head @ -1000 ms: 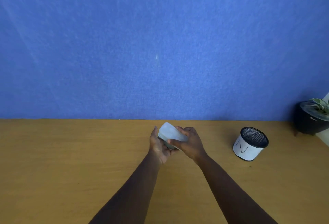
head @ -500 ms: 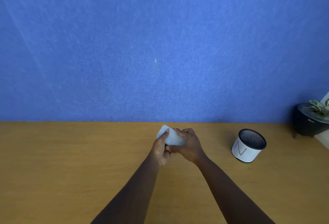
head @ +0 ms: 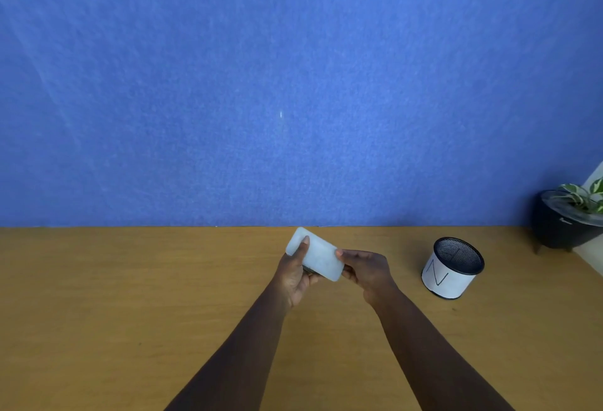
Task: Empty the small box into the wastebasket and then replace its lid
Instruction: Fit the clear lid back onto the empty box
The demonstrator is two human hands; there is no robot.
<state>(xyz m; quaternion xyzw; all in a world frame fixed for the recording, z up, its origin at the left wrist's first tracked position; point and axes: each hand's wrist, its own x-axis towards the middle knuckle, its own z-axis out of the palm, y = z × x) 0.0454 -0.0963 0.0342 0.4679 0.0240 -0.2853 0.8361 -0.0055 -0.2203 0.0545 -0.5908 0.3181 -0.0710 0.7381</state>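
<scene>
I hold a small frosted white box [head: 318, 255] with rounded corners above the middle of the wooden table [head: 98, 312]. My left hand [head: 293, 273] cups it from below and the left, thumb across its top face. My right hand [head: 365, 268] pinches its right end. The lid sits on the box; a dark edge shows beneath it. The wastebasket [head: 452, 267], a small round black mesh bin wrapped in white paper marked with an N, stands on the table to the right, apart from both hands. Its inside is hidden.
A blue felt wall [head: 293, 84] rises behind the table's far edge. A black pot with a green-and-white plant [head: 569, 219] stands at the far right, beyond the wastebasket.
Both hands kept hold of the box. The right hand slid from over the lid to its right end, so more of the white top face shows.
</scene>
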